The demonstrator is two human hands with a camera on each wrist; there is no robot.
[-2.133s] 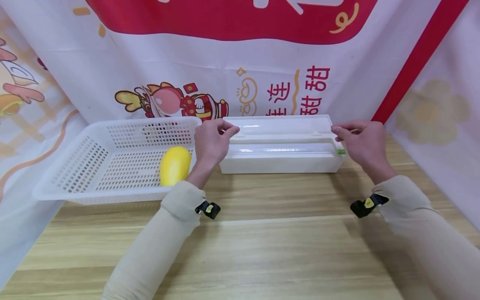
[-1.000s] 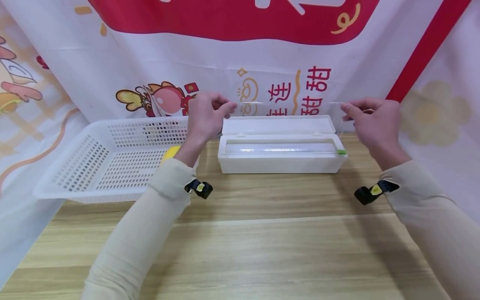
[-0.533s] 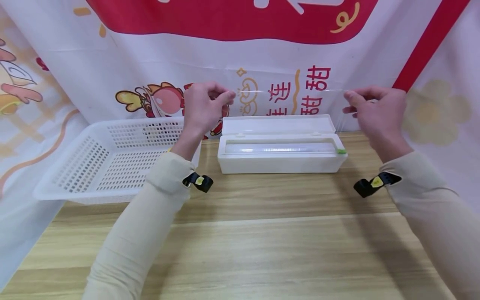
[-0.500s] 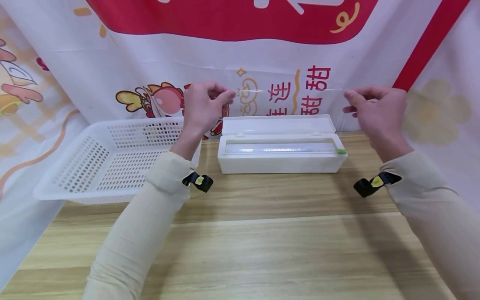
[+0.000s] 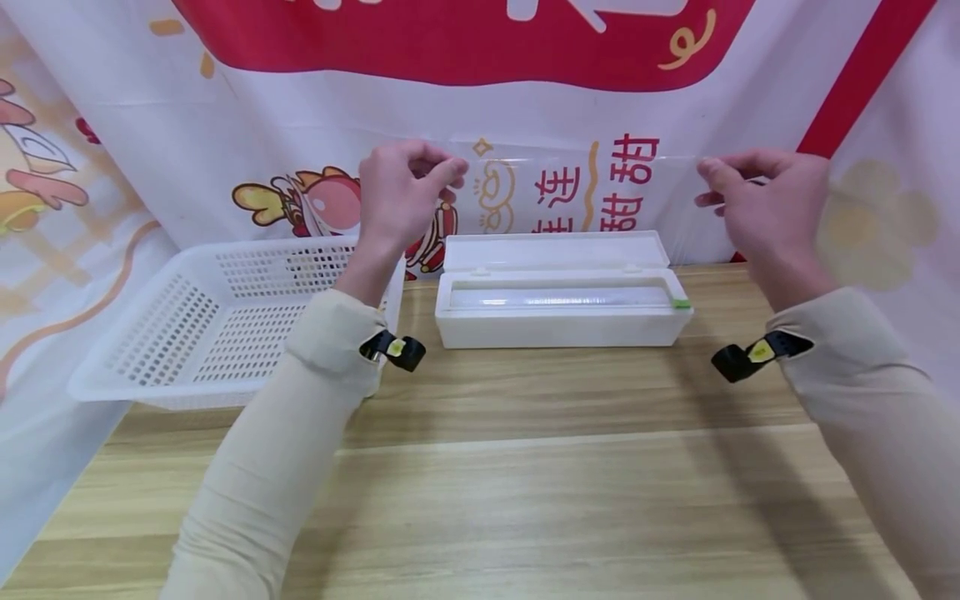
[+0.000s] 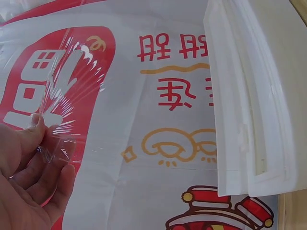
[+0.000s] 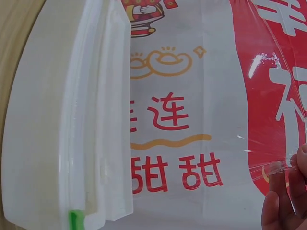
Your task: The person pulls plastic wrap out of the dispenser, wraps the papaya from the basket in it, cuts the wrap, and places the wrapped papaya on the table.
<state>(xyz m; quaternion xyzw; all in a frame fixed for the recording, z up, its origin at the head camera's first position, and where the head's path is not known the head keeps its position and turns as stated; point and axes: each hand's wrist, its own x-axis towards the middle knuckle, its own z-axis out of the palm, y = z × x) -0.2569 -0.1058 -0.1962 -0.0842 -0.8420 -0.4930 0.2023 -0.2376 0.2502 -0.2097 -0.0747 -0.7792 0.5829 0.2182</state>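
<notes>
Clear film [image 6: 69,112] pinched by fingertips, left hand [image 5: 405,193] and right hand [image 5: 776,212]; cloth [image 5: 300,108] behind reads 连, 甜甜

On the far part of the table [image 5: 570,500], a basket [image 5: 187,387] sits at the left and a box [image 5: 562,331] just to its right. The box has a roll [image 5: 562,297] inside, a tab [image 5: 681,304] at its right end and a raised lid [image 5: 557,252] along its far side. A cloth [image 5: 525,108] hangs behind both. Above the box, film [image 6: 72,105] spans the 2 hands: left hand [image 5: 401,196] beyond its left end, right hand [image 5: 776,217] beyond its right.
</notes>
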